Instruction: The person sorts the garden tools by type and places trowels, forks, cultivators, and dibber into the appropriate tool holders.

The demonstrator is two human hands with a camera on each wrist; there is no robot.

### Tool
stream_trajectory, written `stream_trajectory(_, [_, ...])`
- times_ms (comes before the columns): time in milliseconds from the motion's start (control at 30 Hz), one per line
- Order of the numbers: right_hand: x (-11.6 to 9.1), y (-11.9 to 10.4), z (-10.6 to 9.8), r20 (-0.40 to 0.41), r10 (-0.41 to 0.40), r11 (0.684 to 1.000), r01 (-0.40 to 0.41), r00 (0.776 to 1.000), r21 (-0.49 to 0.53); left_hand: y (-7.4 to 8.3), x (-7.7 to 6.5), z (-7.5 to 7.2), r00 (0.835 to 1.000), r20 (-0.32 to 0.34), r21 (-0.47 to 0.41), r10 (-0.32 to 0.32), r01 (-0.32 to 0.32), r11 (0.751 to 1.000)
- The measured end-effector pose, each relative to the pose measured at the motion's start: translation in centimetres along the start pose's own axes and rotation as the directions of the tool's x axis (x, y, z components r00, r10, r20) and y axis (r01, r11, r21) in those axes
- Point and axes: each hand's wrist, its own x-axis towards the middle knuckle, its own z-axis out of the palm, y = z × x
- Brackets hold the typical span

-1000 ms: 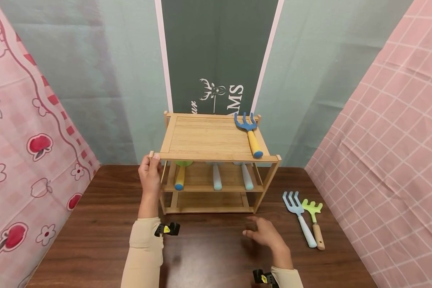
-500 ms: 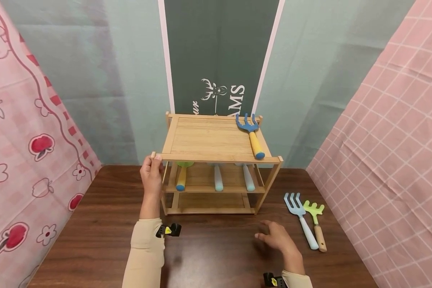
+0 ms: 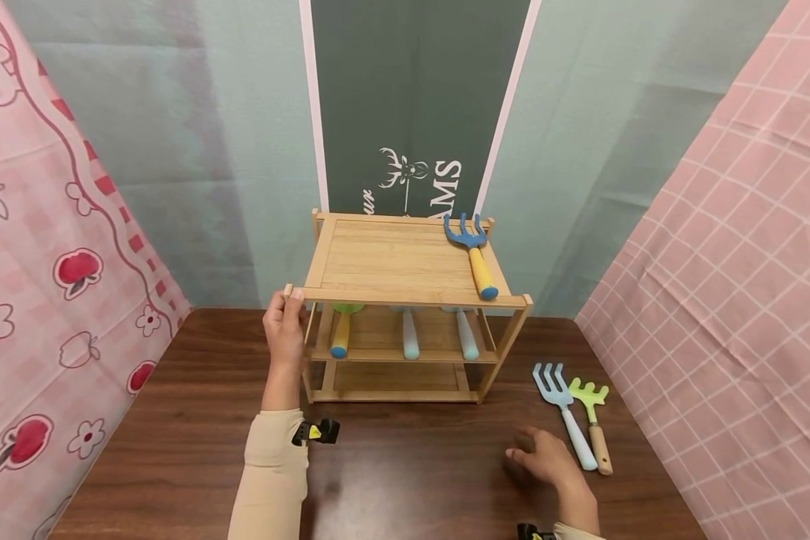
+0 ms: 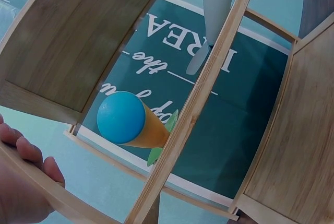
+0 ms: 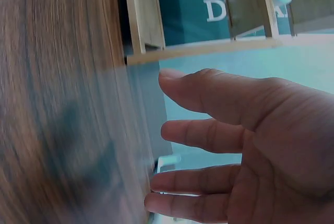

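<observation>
Blue fork (image 3: 573, 424) between right fingers (image 5: 203, 134) and green rake (image 3: 597, 436)

My left arm (image 3: 268, 472) stretches forward, left grip (image 3: 284, 322) curled; my right grip (image 3: 547, 456) sits nearer me, fingers (image 5: 201, 179) loosely extended.

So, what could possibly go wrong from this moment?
If the left hand jolts the rack it grips, the blue rake could slide off; its yellow handle reaches the front rail.

The light blue fork and green rake lie close together, so the right hand might nudge both.
</observation>
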Motion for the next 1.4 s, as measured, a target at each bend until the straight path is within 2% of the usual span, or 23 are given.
stream_trajectory(333, [-0.6,2.3,-1.0,-0.048,-0.005,1.000,0.004,0.999,-0.021,0.0,0.0,0.1,1.000,-0.003,0.008,0.000,0.000,1.000])
stream_trajectory(633, [-1.1,4.1,-1.8,-0.099,0.039,0.999,-0.039,0.994,0.010,0.2,0.0,0.1,1.000,-0.002,0.007,-0.018,0.018,1.000])
stream_trajectory(800, [-1.4,5.1,-1.8,-0.168,0.079,0.997,-0.075,0.983,0.031,0.1,0.1,0.0,1.000,-0.002,0.015,-0.015,0.015,1.000])
stream_trajectory(1067, [-1.7,6.3,-0.9,-0.335,0.159,0.985,-0.124,0.929,0.123,-0.1,0.0,-0.1,1.000,-0.003,0.024,-0.012,0.012,1.000])
stream_trajectory(1267, [-1.6,7.2,0.3,-0.473,0.217,0.969,-0.131,0.854,0.208,0.0,0.0,0.0,1.000,0.000,0.013,-0.007,0.007,1.000])
stream_trajectory(1400, [-1.5,7.7,0.8,-0.536,0.248,0.959,-0.126,0.807,0.253,0.1,0.0,0.1,1.000,-0.004,0.012,-0.006,0.007,1.000])
